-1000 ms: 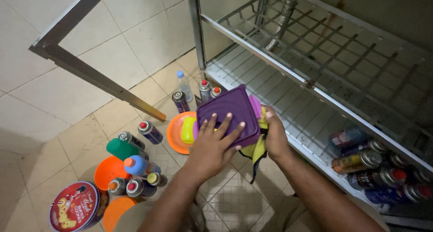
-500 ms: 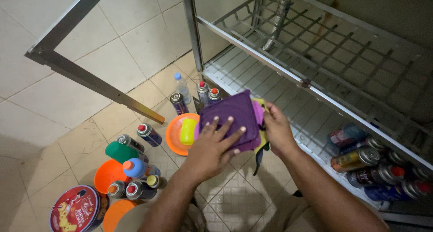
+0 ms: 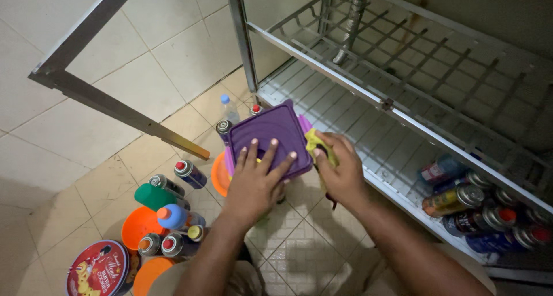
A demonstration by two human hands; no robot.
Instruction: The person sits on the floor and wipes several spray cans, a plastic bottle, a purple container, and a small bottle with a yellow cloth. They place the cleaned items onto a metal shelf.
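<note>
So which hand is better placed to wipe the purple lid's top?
Right, probably. The right hand already grips the yellow cloth at the lid's right edge. The left hand lies flat on top with fingers spread, steadying it, and holds no cloth.

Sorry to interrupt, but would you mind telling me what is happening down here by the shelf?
A person is holding a purple square lid above the tiled floor. The left hand lies flat on top of it with fingers spread, while the right hand presses a yellow-green cloth against its right edge. Spray cans, orange bowls and a round red biscuit tin stand on the floor; more cans lie on the wire rack's lower shelf.
</note>
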